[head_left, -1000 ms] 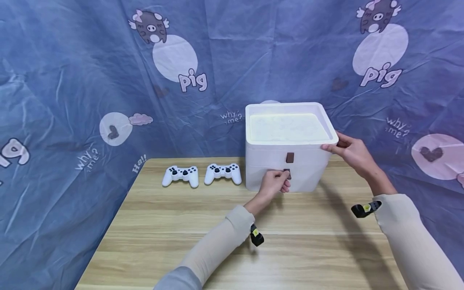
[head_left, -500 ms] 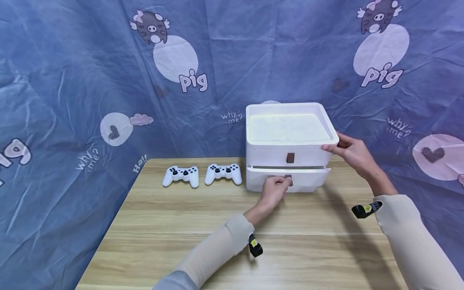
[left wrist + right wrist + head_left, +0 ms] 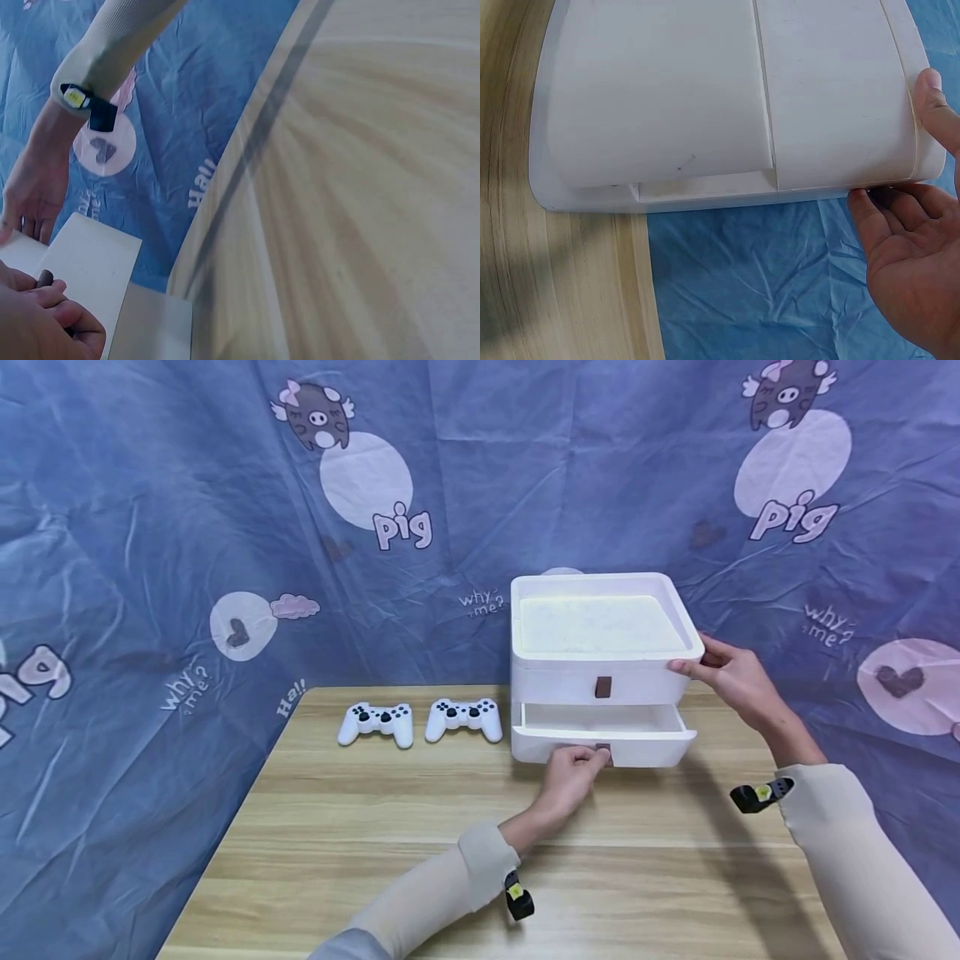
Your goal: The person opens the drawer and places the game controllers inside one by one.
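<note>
A white two-drawer storage box (image 3: 592,672) stands at the back of the table, with its lower drawer (image 3: 652,752) pulled partway out. My left hand (image 3: 564,781) pinches the brown pull tab (image 3: 607,756) on that drawer between thumb and fingers. In the left wrist view the dark tab end (image 3: 45,278) pokes out from the curled fingers. My right hand (image 3: 731,681) grips the box's upper right front corner. The right wrist view shows its thumb (image 3: 934,101) on the front side and the other fingers against the side wall. Inside the drawer, the visible part is bare white.
Two white game controllers (image 3: 376,724) (image 3: 463,720) lie side by side left of the box. The upper drawer with its brown tab (image 3: 603,687) is closed, below a shallow top tray (image 3: 600,622). Blue printed cloth (image 3: 480,510) hangs right behind the wooden table (image 3: 420,827).
The lower drawer has slid from closed to partly out, toward me, as my left hand pulled back with its tab. My right hand has stayed on the box corner.
</note>
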The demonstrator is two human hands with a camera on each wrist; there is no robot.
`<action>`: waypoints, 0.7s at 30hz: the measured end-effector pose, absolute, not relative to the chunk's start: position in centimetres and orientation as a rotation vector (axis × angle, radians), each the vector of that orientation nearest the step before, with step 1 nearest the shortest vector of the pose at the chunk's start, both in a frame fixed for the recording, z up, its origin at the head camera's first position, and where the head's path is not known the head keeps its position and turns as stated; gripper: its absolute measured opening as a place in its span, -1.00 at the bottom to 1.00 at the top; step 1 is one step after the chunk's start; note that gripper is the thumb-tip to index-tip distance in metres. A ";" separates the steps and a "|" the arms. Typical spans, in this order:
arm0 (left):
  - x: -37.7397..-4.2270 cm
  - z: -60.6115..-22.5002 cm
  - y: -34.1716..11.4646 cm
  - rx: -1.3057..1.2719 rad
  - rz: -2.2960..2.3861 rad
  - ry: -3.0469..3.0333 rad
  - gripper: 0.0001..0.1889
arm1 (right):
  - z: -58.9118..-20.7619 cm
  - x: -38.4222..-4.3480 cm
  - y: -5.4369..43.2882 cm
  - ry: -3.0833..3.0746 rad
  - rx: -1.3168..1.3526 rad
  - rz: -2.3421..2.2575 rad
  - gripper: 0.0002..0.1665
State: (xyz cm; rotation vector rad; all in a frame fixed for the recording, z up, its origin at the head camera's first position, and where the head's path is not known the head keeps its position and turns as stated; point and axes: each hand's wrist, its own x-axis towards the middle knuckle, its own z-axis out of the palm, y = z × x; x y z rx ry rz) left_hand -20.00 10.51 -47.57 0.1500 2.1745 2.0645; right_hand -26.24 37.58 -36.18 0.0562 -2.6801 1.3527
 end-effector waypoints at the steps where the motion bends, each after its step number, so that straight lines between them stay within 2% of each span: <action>1: -19.8 -47.6 10.4 0.159 2.063 2.176 -0.78 | -36.2 -26.2 37.6 -2.682 0.053 1.353 0.01; 21: -16.2 -47.2 9.6 0.146 2.033 2.134 -0.81 | -36.3 -26.3 37.7 -2.677 0.054 1.366 0.01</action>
